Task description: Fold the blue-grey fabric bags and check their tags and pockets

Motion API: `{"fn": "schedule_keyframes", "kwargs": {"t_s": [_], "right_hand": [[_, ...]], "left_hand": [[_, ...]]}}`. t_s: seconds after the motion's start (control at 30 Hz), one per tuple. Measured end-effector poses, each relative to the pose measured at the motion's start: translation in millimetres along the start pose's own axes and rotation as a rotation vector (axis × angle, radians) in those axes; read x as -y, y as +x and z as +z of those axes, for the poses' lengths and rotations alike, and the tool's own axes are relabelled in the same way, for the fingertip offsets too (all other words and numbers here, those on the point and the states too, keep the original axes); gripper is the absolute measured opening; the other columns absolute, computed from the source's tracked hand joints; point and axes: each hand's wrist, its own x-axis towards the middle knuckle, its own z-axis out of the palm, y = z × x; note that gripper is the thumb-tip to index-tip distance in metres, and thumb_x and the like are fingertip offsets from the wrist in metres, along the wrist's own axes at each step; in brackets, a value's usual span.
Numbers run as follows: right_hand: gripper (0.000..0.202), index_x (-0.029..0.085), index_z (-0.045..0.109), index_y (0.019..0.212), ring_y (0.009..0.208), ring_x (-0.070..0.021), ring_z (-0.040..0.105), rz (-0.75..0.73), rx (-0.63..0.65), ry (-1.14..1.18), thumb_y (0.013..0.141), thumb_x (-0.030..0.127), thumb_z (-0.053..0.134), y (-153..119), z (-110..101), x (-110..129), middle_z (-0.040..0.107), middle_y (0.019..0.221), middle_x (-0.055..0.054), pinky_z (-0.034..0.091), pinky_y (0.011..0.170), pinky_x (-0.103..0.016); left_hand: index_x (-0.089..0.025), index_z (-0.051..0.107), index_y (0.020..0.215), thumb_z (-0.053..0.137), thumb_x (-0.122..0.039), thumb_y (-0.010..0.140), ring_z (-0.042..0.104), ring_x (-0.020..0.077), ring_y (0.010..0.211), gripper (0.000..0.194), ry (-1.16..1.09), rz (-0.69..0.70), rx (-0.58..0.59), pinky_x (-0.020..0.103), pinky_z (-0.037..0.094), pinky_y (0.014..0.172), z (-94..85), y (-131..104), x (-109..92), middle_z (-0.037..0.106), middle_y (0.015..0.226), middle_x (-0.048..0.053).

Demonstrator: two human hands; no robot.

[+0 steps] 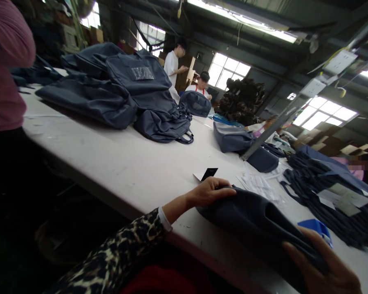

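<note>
A dark navy bag (pixel 251 220) lies at the near edge of the white table, its surface folded and creased. My left hand (pixel 210 192) grips its far left end, thumb on top and fingers over the edge. At the right end my right hand (pixel 325 261) pinches the bag between thumb and fingers. Just beyond my left hand stands a small folded black and white card (pixel 209 174). A blue plastic object (pixel 317 229) sits beside my right hand, partly hidden by it.
Several navy bags (pixel 110 90) are heaped on the table (pixel 110 151) at the far left. A slanted metal post (pixel 272 126) rises at the right. Clear plastic packets (pixel 260 185) and stacked dark straps or bags (pixel 331 196) lie right. A person in pink (pixel 6 73) stands left; others work behind.
</note>
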Motion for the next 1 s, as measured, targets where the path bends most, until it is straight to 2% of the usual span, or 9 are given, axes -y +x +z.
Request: {"fn": "schedule_keyframes", "kwargs": {"t_s": [0.07,0.13,0.33,0.43,0.5,0.6,0.73,0.9,1.0], "right_hand": [[0.031,0.027,0.067,0.094,0.070,-0.0146,0.063,-0.052,0.027,-0.023,0.080,0.054,0.068,1.7,5.6,0.9,0.066,0.079,0.004,0.051,0.064,-0.016],[0.029,0.027,0.068,0.095,0.071,-0.0144,0.063,-0.122,0.078,-0.026,0.081,0.053,0.068,3.4,12.2,3.0,0.067,0.081,0.004,0.051,0.066,-0.017],[0.027,0.026,0.066,0.098,0.073,-0.0152,0.062,-0.214,0.132,-0.068,0.087,0.050,0.063,5.6,16.2,0.7,0.067,0.084,0.002,0.050,0.068,-0.020],[0.028,0.026,0.064,0.105,0.077,-0.0160,0.064,-0.301,0.210,-0.146,0.090,0.050,0.060,7.6,9.8,-6.5,0.067,0.090,0.002,0.052,0.071,-0.022],[0.035,0.027,0.062,0.115,0.091,-0.0186,0.066,-0.413,0.255,-0.233,0.090,0.052,0.059,8.6,7.3,-7.2,0.066,0.109,-0.001,0.052,0.077,-0.025],[0.055,0.023,0.052,0.133,0.115,-0.0259,0.058,-0.533,0.124,-0.359,0.089,0.056,0.058,7.6,9.7,3.8,0.054,0.135,-0.007,0.049,0.092,-0.033],[0.041,0.021,0.057,0.115,0.108,-0.0271,0.058,-0.589,-0.014,-0.441,0.093,0.055,0.051,5.9,20.5,29.8,0.059,0.121,-0.009,0.047,0.088,-0.038],[0.038,0.023,0.060,0.095,0.098,-0.0278,0.056,-0.560,0.075,-0.570,0.097,0.055,0.040,8.5,38.1,40.4,0.062,0.106,-0.008,0.047,0.074,-0.039],[0.029,0.024,0.062,0.090,0.100,-0.0253,0.054,-0.591,0.204,-0.470,0.099,0.043,0.042,8.4,44.6,34.4,0.061,0.107,-0.006,0.048,0.078,-0.037]], "left_hand": [[-0.018,0.065,0.111,0.069,-0.046,0.084,0.057,0.0225,0.108,0.038,0.236,0.197,-0.079,0.034,0.045,0.094,4.3,-4.3,-9.7,0.064,0.113,0.008],[-0.021,0.061,0.121,0.077,-0.046,0.078,0.052,0.0255,0.120,0.053,0.425,0.344,-0.116,0.039,0.038,0.106,10.1,-9.9,-17.3,0.061,0.125,0.010],[-0.015,0.067,0.104,0.070,-0.043,0.086,0.062,0.0206,0.099,0.034,0.573,0.477,-0.049,0.033,0.044,0.097,24.5,-14.4,-16.1,0.070,0.102,0.009],[-0.014,0.066,0.100,0.066,-0.040,0.089,0.061,0.0201,0.097,0.028,0.560,0.438,0.012,0.032,0.044,0.094,24.3,-9.4,-17.6,0.069,0.100,0.010],[-0.015,0.064,0.094,0.069,-0.042,0.086,0.059,0.0179,0.088,0.029,0.480,0.309,0.037,0.029,0.045,0.084,21.8,-4.5,-20.9,0.066,0.093,0.006],[-0.016,0.058,0.080,0.071,-0.049,0.081,0.051,0.0121,0.072,0.035,0.290,0.079,0.020,0.022,0.040,0.066,18.7,4.2,-23.0,0.057,0.076,-0.002],[-0.016,0.049,0.063,0.072,-0.058,0.076,0.038,0.0089,0.064,0.049,0.233,0.055,-0.086,0.022,0.028,0.057,24.2,15.0,-16.6,0.041,0.062,-0.007],[-0.016,0.048,0.058,0.063,-0.061,0.081,0.038,0.0092,0.062,0.053,0.218,0.080,-0.095,0.023,0.029,0.058,35.4,19.8,-11.0,0.039,0.059,-0.007],[-0.016,0.056,0.064,0.053,-0.061,0.088,0.048,0.0122,0.066,0.051,0.189,0.093,-0.029,0.024,0.038,0.066,25.3,8.8,-13.2,0.050,0.065,-0.003]]}}
